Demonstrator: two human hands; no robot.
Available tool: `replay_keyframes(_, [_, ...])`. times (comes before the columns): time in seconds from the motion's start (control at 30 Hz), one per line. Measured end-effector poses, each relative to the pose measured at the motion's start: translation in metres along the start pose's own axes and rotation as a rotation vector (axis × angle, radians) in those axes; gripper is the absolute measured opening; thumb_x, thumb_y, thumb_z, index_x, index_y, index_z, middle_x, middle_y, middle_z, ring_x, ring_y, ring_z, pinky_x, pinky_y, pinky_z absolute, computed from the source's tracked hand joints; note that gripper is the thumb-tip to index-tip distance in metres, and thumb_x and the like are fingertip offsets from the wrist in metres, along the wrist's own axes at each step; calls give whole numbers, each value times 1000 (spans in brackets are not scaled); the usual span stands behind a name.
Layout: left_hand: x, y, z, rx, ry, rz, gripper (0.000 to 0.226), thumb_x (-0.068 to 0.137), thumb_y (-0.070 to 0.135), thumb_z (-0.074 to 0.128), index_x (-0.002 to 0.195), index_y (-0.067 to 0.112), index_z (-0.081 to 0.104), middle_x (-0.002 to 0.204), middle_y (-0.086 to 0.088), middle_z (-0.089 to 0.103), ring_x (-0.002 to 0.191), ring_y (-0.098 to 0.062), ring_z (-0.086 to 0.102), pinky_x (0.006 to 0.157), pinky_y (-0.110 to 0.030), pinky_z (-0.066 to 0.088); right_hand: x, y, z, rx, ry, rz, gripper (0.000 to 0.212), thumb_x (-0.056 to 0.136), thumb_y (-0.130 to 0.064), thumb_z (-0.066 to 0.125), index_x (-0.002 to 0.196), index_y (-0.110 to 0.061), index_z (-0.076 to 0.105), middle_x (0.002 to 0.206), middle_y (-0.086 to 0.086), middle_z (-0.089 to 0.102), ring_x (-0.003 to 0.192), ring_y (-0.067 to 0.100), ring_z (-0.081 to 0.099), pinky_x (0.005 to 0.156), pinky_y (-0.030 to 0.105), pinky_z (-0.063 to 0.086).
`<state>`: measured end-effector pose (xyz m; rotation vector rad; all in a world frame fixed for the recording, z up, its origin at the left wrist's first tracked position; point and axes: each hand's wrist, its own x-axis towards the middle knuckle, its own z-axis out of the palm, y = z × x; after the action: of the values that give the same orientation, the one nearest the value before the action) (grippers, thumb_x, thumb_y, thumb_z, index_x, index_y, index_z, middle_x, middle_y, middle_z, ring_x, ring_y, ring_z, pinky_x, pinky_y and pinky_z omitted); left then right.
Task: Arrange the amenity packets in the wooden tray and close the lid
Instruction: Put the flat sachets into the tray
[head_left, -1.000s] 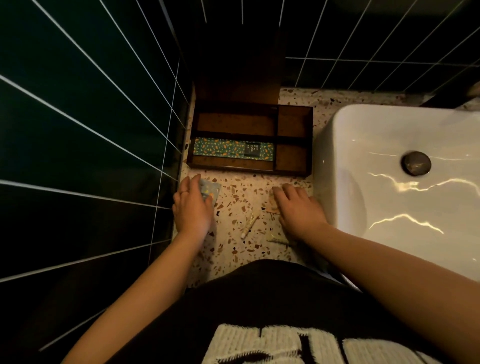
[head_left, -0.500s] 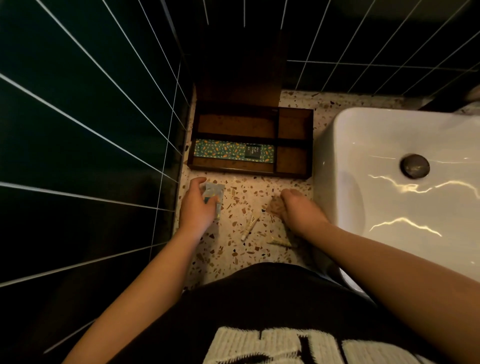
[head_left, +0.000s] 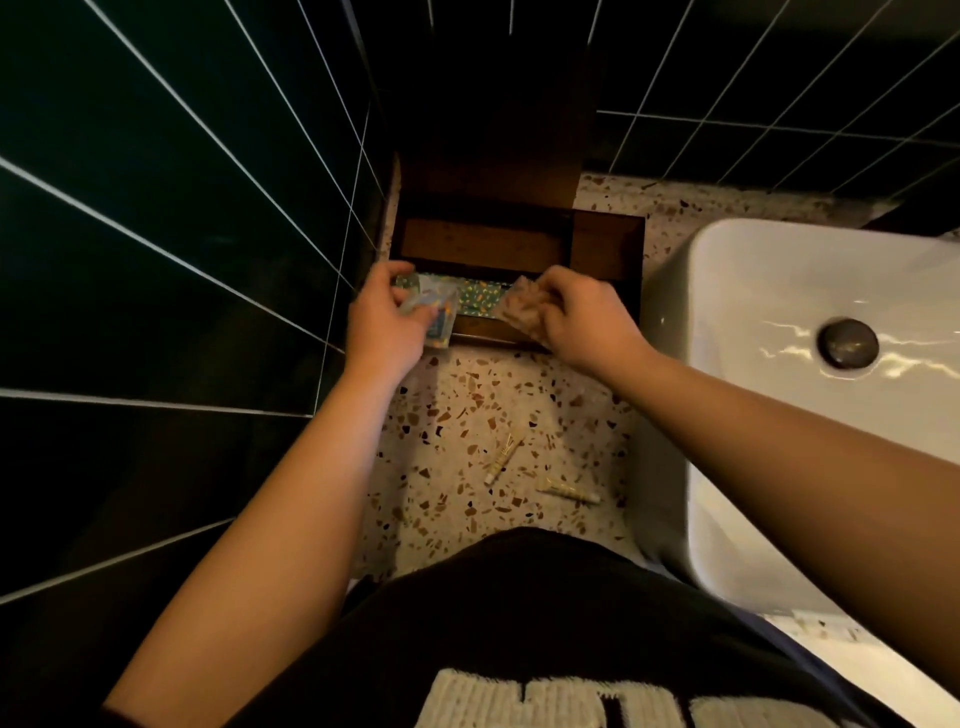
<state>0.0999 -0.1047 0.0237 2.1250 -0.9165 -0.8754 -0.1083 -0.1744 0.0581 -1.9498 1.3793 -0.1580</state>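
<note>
A dark wooden tray (head_left: 608, 249) with compartments stands on the terrazzo counter against the back wall, its lid (head_left: 493, 130) upright behind it. A long teal patterned packet (head_left: 478, 300) lies in the front left compartment. My left hand (head_left: 384, 322) holds a clear packet with blue print (head_left: 434, 312) over the tray's front left corner. My right hand (head_left: 582, 322) grips a pinkish-brown packet (head_left: 522, 312) above the tray's front edge. Two small cream tubes (head_left: 501, 460) (head_left: 569, 491) lie on the counter near my body.
A white basin (head_left: 810, 395) with a dark drain plug (head_left: 848, 344) fills the right side. Dark green tiled walls (head_left: 182, 208) close in the left and back. The counter (head_left: 467, 405) is a narrow strip between wall and basin.
Both hands have lifted their packets off the counter and carried them forward to the tray's front edge. The two tubes stay where they lay.
</note>
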Motion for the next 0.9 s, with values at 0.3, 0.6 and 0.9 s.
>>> replay_keyframes(0.3, [33, 20, 6, -11, 45, 80, 52, 93, 4, 67, 138, 20, 47, 112, 10, 57, 105, -9, 59, 61, -1, 43, 53, -12, 10, -137, -75, -46, 38, 93, -12, 54, 131, -13, 60, 127, 14, 59, 117, 35, 55, 95, 44, 49])
replay_keyframes(0.6, [30, 1, 21, 212, -14, 172, 49, 90, -8, 57, 131, 18, 54, 136, -8, 51, 123, -19, 52, 100, -23, 43, 63, -8, 45, -178, -170, 24, 34, 91, -6, 57, 122, -21, 57, 117, 16, 64, 100, 37, 64, 81, 49, 58])
replay_keyframes(0.9, [11, -3, 32, 673, 126, 119, 45, 82, 17, 74, 124, 27, 62, 153, -4, 39, 138, -32, 35, 105, -44, 34, 57, -9, 56, -260, -169, -53, 47, 90, -3, 55, 136, -11, 56, 133, 18, 55, 123, 39, 47, 100, 49, 45])
